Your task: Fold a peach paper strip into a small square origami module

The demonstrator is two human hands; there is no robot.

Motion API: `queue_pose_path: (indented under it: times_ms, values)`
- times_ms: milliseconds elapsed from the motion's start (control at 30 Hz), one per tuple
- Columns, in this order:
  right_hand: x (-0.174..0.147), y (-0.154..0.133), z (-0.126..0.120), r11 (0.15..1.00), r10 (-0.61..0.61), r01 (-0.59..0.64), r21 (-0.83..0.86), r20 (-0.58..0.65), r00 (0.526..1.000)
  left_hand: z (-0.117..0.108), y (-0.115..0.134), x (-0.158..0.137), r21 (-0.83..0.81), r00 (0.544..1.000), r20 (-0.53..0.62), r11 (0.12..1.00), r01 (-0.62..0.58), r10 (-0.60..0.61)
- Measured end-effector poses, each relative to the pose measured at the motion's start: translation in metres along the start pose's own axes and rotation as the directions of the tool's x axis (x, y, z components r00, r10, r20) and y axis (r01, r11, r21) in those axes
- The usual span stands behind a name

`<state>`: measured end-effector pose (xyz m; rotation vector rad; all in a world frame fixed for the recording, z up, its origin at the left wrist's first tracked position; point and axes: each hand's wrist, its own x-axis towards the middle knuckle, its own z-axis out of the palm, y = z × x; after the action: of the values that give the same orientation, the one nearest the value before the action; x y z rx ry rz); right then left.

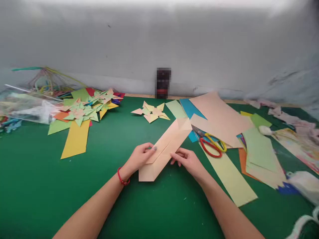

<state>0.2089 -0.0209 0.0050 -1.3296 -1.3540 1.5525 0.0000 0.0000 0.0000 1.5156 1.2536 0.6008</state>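
A long strip of peach paper (169, 141), folded lengthwise with a crease or slit along its middle, lies slanted between my hands. My left hand (143, 154) pinches its left edge, thumb on top. From the right side, my right hand (184, 159) grips the opposite edge between thumb and fingers. The strip's lower end has angled corners, and its upper end reaches toward the scissors (211, 144) with one red and one yellow handle. Beyond the strip, a folded paper star (152, 112) in peach, green and yellow rests on the table.
At the left sit several folded stars (79, 113) on coloured paper, with a yellow strip (76, 139) sticking out. Peach sheets (219, 116), a pale yellow-green strip (230, 177) and green paper (261, 149) lie right. A dark object (162, 83) stands against the wall.
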Motion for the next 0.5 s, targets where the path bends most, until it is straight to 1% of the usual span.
queue_pose_path:
  times_ms: [167, 267, 333, 433, 500]
  values:
    - [0.0009, 0.0091, -0.0038, 0.999, -0.009, 0.006, -0.043, -0.059, 0.998, 0.0029, 0.0016, 0.0029, -0.03, 0.997, 0.076, 0.999, -0.011, 0.013]
    - [0.0002, 0.0077, -0.0009, 1.0, -0.014, 0.013, -0.026, -0.049, 0.999, 0.0029, 0.0036, 0.0002, 0.016, 0.996, 0.087, 0.999, -0.034, 0.032]
    - [-0.0004, 0.0051, 0.0012, 1.0, -0.014, 0.015, 0.011, -0.066, 0.998, 0.0027, 0.0044, -0.0016, 0.056, 0.996, 0.092, 0.998, -0.025, 0.019]
    - [-0.0011, 0.0018, 0.0025, 0.998, 0.035, -0.029, 0.05, -0.117, 0.993, 0.0034, 0.005, -0.003, 0.076, 0.986, 0.164, 0.997, -0.01, -0.003]
    - [-0.0012, 0.0009, 0.0028, 0.996, 0.075, -0.068, 0.054, -0.135, 0.988, 0.0045, 0.0053, -0.0032, 0.085, 0.979, 0.204, 0.996, -0.02, 0.002]
